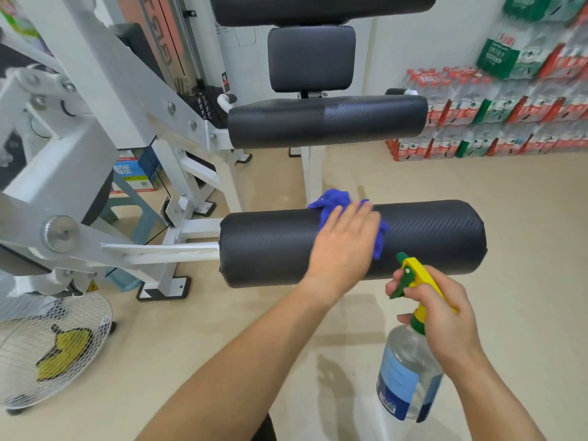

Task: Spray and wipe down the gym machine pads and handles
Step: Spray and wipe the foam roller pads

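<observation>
A black roller pad (429,237) lies crosswise in front of me on a white machine arm (159,249). My left hand (343,246) presses a blue cloth (331,202) flat on top of this pad with straight fingers. My right hand (445,313) grips the neck of a clear spray bottle (404,377) with a yellow and green trigger head, held just below the pad's right half. Farther back are a second black roller pad (327,120) and a black back pad (311,58).
The white machine frame (105,100) fills the left side. A wire-mesh fan (47,348) stands on the floor at lower left. Packs of bottled water (496,116) are stacked along the right wall. A box (133,176) sits under the frame.
</observation>
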A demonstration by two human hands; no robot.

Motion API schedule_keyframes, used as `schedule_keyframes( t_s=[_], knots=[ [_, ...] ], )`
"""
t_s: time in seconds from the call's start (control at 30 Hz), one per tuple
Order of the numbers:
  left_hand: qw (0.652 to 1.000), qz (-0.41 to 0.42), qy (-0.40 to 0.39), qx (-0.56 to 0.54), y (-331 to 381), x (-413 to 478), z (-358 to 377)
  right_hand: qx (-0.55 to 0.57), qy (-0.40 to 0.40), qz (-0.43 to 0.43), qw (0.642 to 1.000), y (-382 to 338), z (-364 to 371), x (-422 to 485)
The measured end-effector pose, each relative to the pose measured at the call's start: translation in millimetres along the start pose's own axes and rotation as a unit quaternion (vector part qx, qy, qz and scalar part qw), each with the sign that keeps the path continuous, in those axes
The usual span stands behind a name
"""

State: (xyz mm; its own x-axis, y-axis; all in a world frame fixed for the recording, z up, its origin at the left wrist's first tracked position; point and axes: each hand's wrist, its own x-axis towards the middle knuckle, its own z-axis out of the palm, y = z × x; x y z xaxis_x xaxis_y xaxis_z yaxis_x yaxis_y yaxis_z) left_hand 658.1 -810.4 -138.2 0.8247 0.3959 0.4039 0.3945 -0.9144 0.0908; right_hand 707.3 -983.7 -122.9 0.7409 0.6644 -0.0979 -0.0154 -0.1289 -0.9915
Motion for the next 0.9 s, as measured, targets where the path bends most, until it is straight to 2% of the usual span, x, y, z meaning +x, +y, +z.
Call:
schedule_keyframes(
  t_s=[0.2,0.27,0.33,0.43,0.53,0.7,0.9],
  knots=[
    [0.98,-0.185,0.065,0.019,-90.2,-61.3,-38.1,0.008,-0.033,0.002,0.999,-4.0,32.8,0.1],
    [0.967,-0.245,0.07,-0.008,-111.8,-79.1,-47.6,0.012,-0.046,0.001,0.999,-5.1,40.0,-1.5],
    [0.959,-0.267,0.082,-0.039,-113.5,-80.0,-48.3,0.012,-0.048,0.0,0.999,-4.3,43.0,-2.9],
    [0.961,-0.253,0.106,-0.039,-80.8,-51.2,-37.0,0.008,-0.032,0.001,0.999,-0.7,32.1,-5.1],
    [0.967,-0.228,0.085,-0.07,-41.2,-15.6,-28.5,0.003,-0.009,0.002,1.0,2.4,4.0,-6.4],
    [0.972,-0.195,0.003,-0.132,35.1,40.2,-11.2,-0.004,0.054,0.019,0.998,10.8,-55.4,-10.7],
    [0.989,-0.075,-0.066,-0.108,147.3,105.8,32.5,-0.014,0.119,0.026,0.992,19.1,-111.8,-19.9]
  ],
)
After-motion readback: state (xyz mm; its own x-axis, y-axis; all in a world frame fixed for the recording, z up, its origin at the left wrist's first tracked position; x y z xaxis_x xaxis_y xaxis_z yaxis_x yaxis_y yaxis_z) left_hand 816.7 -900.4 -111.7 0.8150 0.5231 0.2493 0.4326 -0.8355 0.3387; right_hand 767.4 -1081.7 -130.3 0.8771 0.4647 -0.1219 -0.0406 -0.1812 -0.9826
